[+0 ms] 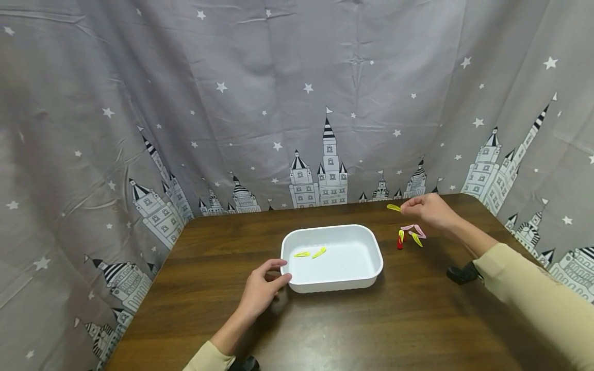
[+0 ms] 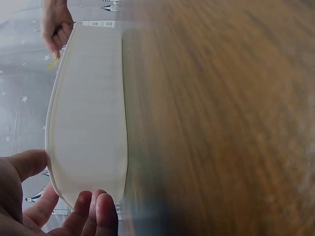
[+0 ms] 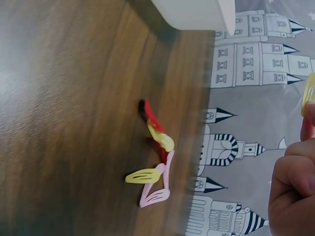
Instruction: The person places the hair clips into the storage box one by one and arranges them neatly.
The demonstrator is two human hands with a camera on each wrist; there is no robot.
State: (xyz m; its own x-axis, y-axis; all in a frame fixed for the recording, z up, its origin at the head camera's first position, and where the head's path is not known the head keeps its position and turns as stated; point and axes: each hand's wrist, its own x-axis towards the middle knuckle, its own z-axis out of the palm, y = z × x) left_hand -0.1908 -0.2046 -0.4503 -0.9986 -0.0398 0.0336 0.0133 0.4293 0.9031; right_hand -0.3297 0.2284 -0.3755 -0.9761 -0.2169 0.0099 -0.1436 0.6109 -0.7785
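My right hand [image 1: 429, 210] pinches a yellow hair clip [image 1: 394, 207] by one end, raised above the back right of the table. Below it lies a small group: pink hair clips [image 3: 156, 196], a yellow hair clip [image 3: 142, 176], and another yellow clip [image 1: 401, 234] overlapping a red hair clip [image 1: 400, 244]. My left hand [image 1: 262, 286] grips the left end of a white tray [image 1: 331, 285], thumb at the rim and fingers against the outer wall. Inside the tray, towards its left, lie two yellow hair clips, one flat across [image 1: 302, 254] and one slanted [image 1: 319, 252].
The brown wooden table [image 1: 223, 242] carries the tray near its middle and the loose clips to the right. Behind it hangs a grey curtain [image 1: 260, 129] with printed castles and stars, close to the table's back edge.
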